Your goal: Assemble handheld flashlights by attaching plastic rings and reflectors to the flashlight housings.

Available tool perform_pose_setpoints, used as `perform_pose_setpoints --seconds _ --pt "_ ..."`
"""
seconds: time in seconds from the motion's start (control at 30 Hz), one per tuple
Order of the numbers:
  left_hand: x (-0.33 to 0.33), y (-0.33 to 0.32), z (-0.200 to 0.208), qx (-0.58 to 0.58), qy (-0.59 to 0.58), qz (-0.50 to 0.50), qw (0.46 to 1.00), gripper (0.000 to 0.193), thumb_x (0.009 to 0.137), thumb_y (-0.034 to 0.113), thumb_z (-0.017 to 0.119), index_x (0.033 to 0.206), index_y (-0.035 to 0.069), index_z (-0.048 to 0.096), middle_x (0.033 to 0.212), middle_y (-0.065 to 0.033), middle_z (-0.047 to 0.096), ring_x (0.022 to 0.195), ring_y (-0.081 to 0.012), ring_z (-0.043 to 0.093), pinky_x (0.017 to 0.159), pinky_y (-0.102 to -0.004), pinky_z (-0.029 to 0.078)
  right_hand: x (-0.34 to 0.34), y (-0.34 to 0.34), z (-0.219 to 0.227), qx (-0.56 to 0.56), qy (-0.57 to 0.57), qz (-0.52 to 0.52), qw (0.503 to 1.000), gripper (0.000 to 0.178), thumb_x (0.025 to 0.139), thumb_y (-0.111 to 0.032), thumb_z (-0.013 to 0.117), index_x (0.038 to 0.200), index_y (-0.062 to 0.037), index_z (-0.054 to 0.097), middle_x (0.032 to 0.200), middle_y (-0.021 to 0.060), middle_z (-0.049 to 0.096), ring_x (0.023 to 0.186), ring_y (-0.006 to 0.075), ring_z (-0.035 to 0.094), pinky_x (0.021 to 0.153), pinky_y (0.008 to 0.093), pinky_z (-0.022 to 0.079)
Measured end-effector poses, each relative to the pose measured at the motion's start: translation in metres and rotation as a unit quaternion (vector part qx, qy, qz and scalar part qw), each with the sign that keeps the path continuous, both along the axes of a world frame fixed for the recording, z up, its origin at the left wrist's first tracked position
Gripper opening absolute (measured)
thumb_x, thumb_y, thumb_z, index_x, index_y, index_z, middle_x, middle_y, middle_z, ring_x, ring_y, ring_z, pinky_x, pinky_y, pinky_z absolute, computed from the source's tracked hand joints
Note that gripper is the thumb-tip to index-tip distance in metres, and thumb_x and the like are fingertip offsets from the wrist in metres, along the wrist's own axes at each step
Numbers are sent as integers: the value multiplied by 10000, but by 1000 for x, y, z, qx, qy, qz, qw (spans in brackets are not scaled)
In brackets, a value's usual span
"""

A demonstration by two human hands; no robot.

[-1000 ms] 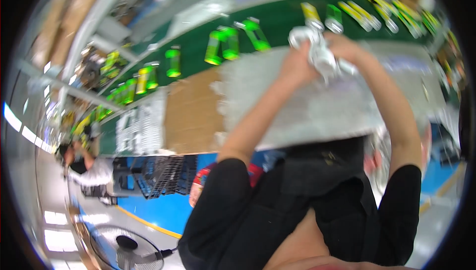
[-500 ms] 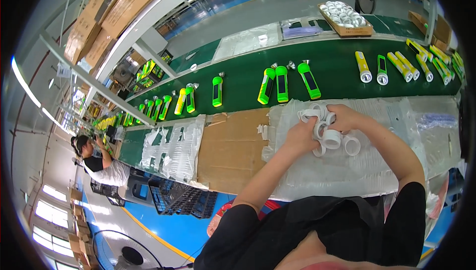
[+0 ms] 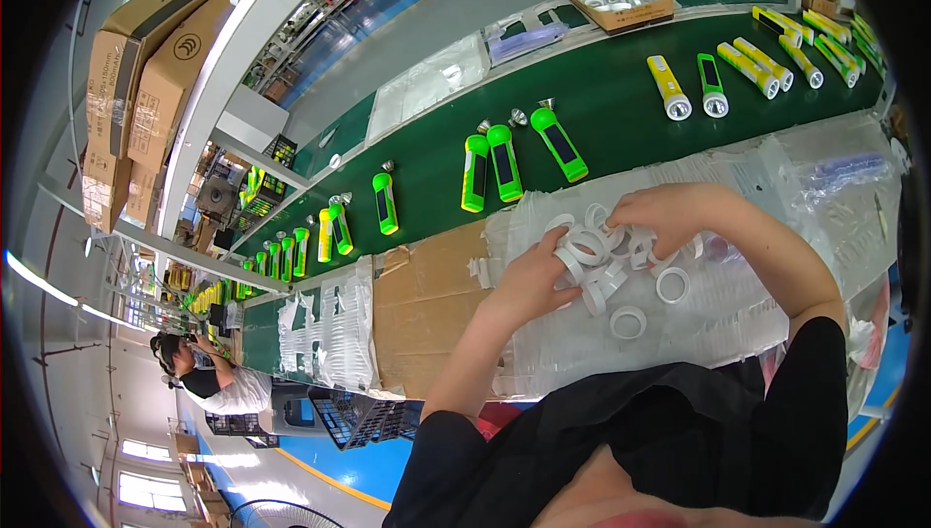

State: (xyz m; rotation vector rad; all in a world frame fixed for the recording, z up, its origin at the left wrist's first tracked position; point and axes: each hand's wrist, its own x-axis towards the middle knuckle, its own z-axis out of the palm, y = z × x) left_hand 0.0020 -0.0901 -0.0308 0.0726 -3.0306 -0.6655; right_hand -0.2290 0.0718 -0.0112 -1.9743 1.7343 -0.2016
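Observation:
Several white plastic rings (image 3: 672, 286) lie in a loose heap on the plastic-covered near part of the bench, some on edge and some flat. My left hand (image 3: 531, 284) rests at the left side of the heap, fingers apart and touching rings. From the far right side my right hand (image 3: 669, 216) reaches over the heap, thumb and fingers spread and curved down among the rings. No ring is plainly gripped by either hand. One ring (image 3: 627, 322) lies slightly apart on the near side.
Beyond my hands a green conveyor belt (image 3: 436, 174) carries green and yellow flashlights (image 3: 504, 164), with small reflectors beside some. A carton (image 3: 621, 16) of white rings stands on the far side. Cardboard (image 3: 427, 281) covers the bench at left. Another person (image 3: 208, 373) works farther left.
The rings, bunched between my hands before, are now spread out more widely. My hands have moved apart and their fingers have opened. The whole view has shifted.

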Motion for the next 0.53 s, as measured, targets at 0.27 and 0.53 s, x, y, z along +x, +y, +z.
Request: perform_pose_setpoints --seconds 0.27,0.53 --pt "9 -15 26 48 25 -44 998 270 764 157 772 1021 106 707 1386 -186 488 1229 -359 521 971 -401 471 11 22 10 -287 -8 -72 955 344 786 -140 702 1115 -81 621 963 116 665 911 298 655 783 400 527" --pt "34 45 153 108 481 -41 869 738 822 460 723 1274 -89 526 1093 -242 643 911 -327 665 804 -388 539 85 96 112 -599 -229 -20 767 1129 667 -594 809 1417 85 309 824 136 643 661 198 603 618 279 492"
